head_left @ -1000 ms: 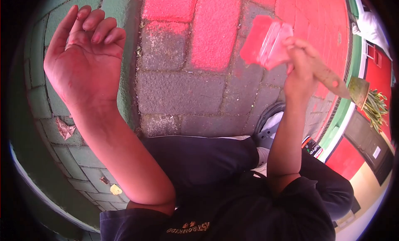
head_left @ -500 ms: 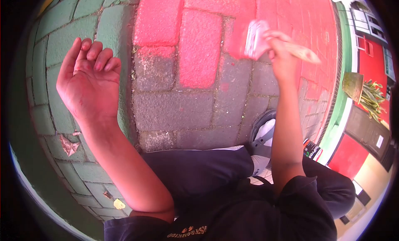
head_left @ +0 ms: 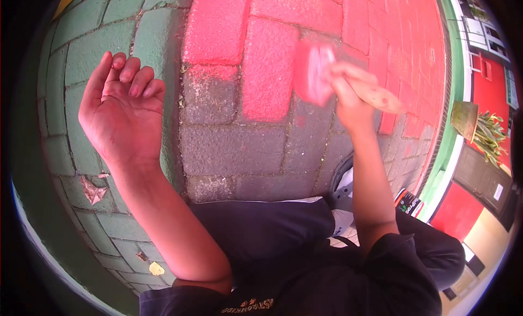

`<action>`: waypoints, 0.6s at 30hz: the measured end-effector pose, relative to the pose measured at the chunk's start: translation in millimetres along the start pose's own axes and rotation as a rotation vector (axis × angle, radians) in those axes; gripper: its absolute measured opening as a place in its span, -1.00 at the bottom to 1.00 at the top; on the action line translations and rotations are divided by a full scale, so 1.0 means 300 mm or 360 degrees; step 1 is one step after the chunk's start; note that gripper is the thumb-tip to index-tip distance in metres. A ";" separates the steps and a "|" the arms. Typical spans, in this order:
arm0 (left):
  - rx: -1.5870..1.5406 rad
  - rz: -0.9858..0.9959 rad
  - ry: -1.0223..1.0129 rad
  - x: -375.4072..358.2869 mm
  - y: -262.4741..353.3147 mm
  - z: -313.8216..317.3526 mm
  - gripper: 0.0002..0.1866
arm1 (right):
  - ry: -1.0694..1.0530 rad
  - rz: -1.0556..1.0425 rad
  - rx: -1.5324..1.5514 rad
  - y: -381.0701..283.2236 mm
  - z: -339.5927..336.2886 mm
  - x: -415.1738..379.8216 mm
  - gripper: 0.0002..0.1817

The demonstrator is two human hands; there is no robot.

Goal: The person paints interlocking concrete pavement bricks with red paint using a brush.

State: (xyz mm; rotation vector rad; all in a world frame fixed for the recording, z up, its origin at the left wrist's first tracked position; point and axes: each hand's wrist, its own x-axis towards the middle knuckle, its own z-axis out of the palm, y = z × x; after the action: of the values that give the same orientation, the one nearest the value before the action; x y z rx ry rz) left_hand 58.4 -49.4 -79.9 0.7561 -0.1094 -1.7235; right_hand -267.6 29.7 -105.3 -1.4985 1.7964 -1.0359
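My right hand (head_left: 353, 105) grips the wooden handle of a wide paintbrush (head_left: 316, 68), smeared by motion. Its bristle end is over a paving block between red-painted pavers (head_left: 268, 71) and bare grey pavers (head_left: 234, 147); whether the bristles touch the surface cannot be made out. Palm up, my left hand (head_left: 124, 112) is held above the green-painted pavers (head_left: 79, 60) at the left. Its fingers are loosely curled and slightly apart, with nothing in them. Red marks show on the fingertips.
Beside my right knee stands a tin with a printed label (head_left: 408, 203). A potted plant (head_left: 464, 120) is by the wall at the right. A dry leaf (head_left: 93, 191) and a yellow leaf (head_left: 156, 268) lie on the green pavers. My folded leg (head_left: 261, 223) borders the grey pavers.
My right hand has moved the paintbrush left and a little toward me across the pavers. My left hand keeps its pose; the view has shifted slightly.
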 end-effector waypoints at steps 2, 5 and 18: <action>0.0001 0.0025 0.0022 -0.003 0.008 -0.005 -0.86 | -0.0114 -0.0004 -0.0101 -0.016 -0.016 -0.039 -0.83; 0.0002 -0.0017 -0.0036 -0.002 -0.002 -0.003 -0.86 | 0.0319 -0.0013 0.0161 -0.057 -0.033 -0.032 -0.82; -0.0017 -0.0009 0.0003 -0.002 -0.001 0.005 -0.85 | -0.0264 0.0207 0.0177 -0.045 -0.114 -0.092 -0.77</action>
State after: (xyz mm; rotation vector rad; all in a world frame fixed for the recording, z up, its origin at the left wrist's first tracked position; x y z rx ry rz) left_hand 57.5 -49.2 -78.6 0.7507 -0.0965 -1.7277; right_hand -282.8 62.6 -77.1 -1.3411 1.6687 -0.9048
